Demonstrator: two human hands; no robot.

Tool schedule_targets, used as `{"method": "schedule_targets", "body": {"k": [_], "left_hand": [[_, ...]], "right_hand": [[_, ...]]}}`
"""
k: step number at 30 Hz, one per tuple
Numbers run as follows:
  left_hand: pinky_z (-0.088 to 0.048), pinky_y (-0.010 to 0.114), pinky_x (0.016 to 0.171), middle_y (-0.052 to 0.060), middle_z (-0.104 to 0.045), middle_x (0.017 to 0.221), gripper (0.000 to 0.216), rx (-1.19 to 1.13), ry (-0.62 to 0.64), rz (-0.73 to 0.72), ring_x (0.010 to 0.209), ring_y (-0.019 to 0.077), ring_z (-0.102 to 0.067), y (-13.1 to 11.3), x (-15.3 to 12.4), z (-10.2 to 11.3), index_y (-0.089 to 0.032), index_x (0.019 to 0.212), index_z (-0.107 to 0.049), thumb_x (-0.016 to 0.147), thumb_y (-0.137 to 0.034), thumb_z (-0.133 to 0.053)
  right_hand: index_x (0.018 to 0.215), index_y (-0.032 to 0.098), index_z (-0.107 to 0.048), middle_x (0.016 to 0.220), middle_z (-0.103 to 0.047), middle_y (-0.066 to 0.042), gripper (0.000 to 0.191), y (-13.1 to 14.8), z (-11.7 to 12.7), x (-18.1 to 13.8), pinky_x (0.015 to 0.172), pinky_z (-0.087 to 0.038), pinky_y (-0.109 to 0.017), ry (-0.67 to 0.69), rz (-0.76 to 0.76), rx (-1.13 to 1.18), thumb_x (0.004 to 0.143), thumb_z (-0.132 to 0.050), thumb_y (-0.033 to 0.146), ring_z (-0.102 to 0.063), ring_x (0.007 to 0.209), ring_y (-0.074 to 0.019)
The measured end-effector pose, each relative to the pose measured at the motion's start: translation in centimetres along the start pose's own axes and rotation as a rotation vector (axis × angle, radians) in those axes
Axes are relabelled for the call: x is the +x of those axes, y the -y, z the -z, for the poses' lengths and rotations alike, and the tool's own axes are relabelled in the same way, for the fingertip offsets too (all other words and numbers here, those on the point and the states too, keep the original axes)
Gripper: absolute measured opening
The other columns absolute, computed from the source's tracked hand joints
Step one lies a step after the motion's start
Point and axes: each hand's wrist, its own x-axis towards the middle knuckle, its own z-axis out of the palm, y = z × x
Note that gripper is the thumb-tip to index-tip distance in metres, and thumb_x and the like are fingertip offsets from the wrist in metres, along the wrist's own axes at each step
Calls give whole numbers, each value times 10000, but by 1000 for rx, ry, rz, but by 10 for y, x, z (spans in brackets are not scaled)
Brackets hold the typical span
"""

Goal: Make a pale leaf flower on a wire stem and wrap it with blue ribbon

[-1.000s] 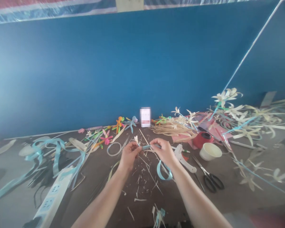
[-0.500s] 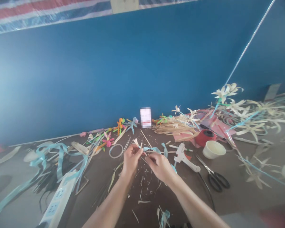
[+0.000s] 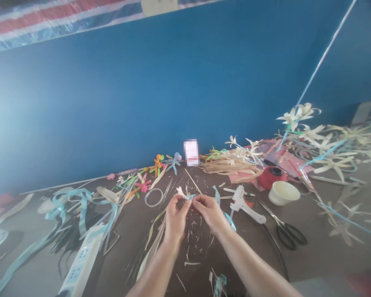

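My left hand (image 3: 175, 216) and my right hand (image 3: 210, 212) meet over the middle of the dark table (image 3: 312, 264). Between their fingertips they pinch a small pale straw flower (image 3: 181, 192) on a thin stem. A light blue ribbon (image 3: 224, 210) runs from that stem, loops past my right hand and trails over my right wrist. Straw scraps (image 3: 193, 243) lie scattered under both hands.
A white glue gun (image 3: 245, 204), black scissors (image 3: 286, 231), a white cup (image 3: 283, 192) and a red tape roll (image 3: 273, 176) lie right of my hands. Finished straw flowers (image 3: 324, 148) pile up at far right. Left are blue ribbons (image 3: 80, 202), a power strip (image 3: 80, 264), a clear ring (image 3: 153, 197) and colourful pipe-cleaner figures (image 3: 156, 163). A blue wall stands behind.
My hands have drawn closer together at the flower. The ribbon loop that hung under my right hand has been pulled up along the stem. The view has shifted slightly.
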Motion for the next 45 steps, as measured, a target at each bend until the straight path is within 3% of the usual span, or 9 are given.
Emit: {"method": "schedule_targets", "body": {"k": [5,10,15,19,24,31,40,45], "left_hand": [[-413,204,551,-38,-562,663,187,-4,51,38,596,110,-544,2,-2,4,-191,731,-517,678,-304,-657],[-413,208,542,-22,-585,691,171,16,78,30,624,125,-558,4,-5,5,-187,741,-534,684,-300,-649],[-388,197,505,-20,-602,732,184,14,11,52,627,121,-558,7,-7,3,-192,789,-537,693,-313,-637],[-383,198,519,-32,-581,691,206,19,-33,66,611,112,-546,9,-7,2,-185,784,-535,677,-316,-650],[-374,194,518,-31,-569,680,222,-146,0,182,608,108,-555,7,-8,1,-182,763,-502,677,-324,-649],[-369,186,516,-43,-572,656,228,-349,53,355,603,103,-569,0,-8,2,-189,699,-466,656,-271,-674],[-399,189,515,-70,-521,613,213,-316,-31,260,539,75,-495,2,-12,1,-183,673,-467,627,-197,-674],[-431,206,562,-35,-569,691,160,-361,6,294,630,101,-540,4,-19,2,-183,708,-526,650,-222,-670]], "right_hand": [[598,175,-535,511,-489,46,216,2,2,-4,457,-312,-206,22,-137,81,660,-623,361,-414,459,-88],[557,186,-466,515,-470,42,267,0,4,-4,485,-332,-219,34,-156,104,680,-605,378,-428,479,-98],[613,188,-502,622,-539,14,224,-6,0,-5,593,-403,-244,-44,19,28,721,-586,366,-506,601,-131],[608,196,-501,574,-476,31,216,-8,-2,-9,533,-365,-232,-129,180,-219,767,-547,335,-449,538,-114],[658,199,-505,609,-501,27,177,-3,-4,-15,536,-357,-230,-145,276,-401,808,-501,293,-456,549,-114],[664,197,-516,625,-535,22,136,0,-2,-16,584,-379,-233,-103,331,-492,798,-498,218,-499,589,-124],[652,197,-446,719,-542,1,140,7,-6,-18,668,-378,-261,-51,404,-671,674,-485,65,-504,708,-153],[669,199,-479,660,-530,20,117,2,-6,-17,598,-373,-248,-70,302,-581,670,-471,83,-494,627,-139]]}}
